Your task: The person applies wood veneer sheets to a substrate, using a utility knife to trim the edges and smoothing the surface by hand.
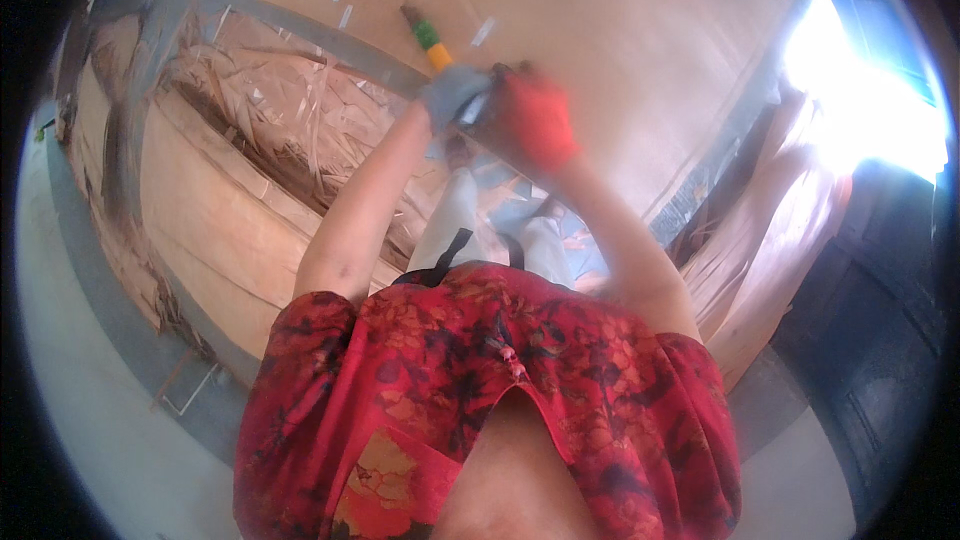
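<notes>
My left hand [452, 95], in a pale grey glove, is closed beside a small dark-and-white item [472, 110] at the near edge of a light brown panel [650, 30]. My right hand [535, 115], in a red glove, is blurred and closed at the same item; what exactly each holds is unclear. Just beyond my left hand, a tool with a green-and-yellow handle [428, 40] lies on the panel. Several white strips [482, 32] are on the panel around that tool.
Torn thin wood sheets and scraps [260, 100] lie below left, beside a curved pale board [220, 210]. Crumpled sheets [760, 230] stand at the right, near a dark blue door [850, 310] and a bright opening. My legs [445, 230] are below the panel.
</notes>
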`<state>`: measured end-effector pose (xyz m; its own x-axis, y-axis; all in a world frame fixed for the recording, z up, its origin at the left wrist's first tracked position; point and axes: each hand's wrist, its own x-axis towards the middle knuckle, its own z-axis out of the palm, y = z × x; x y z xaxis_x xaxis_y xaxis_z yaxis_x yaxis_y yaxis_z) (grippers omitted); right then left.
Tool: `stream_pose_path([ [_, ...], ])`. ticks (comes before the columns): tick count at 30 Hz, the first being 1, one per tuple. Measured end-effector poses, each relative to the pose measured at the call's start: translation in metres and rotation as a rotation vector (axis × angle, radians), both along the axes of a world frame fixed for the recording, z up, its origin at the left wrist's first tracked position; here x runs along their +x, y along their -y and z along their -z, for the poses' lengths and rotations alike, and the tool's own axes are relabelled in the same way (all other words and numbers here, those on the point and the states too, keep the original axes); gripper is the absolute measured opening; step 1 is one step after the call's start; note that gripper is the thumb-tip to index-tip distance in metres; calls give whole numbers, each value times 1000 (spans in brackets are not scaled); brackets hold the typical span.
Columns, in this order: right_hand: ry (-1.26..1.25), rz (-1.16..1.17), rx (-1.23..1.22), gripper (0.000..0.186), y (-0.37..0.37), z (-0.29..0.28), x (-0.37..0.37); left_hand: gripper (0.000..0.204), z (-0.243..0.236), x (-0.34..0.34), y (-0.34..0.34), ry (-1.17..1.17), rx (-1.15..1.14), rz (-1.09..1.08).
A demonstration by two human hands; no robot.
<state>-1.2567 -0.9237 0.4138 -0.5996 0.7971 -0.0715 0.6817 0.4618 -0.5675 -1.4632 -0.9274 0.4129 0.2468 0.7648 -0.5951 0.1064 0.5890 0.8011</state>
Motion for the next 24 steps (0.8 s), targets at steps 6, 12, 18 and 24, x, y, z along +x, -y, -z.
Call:
stream_pose_path([
  [6,156,-102,131,55,4,-4,2,21,-25,8,45,243,-234,-398],
  [12,219,-140,204,42,5,-19,-5,14,-7,-21,38,-434,51,85],
  [18,-260,-46,63,49,-14,-7,19,17,-51,-39,38,-237,-151,-116],
  [24,-536,321,-90,55,6,-40,51,15,-7,15,31,21,8,-183],
])
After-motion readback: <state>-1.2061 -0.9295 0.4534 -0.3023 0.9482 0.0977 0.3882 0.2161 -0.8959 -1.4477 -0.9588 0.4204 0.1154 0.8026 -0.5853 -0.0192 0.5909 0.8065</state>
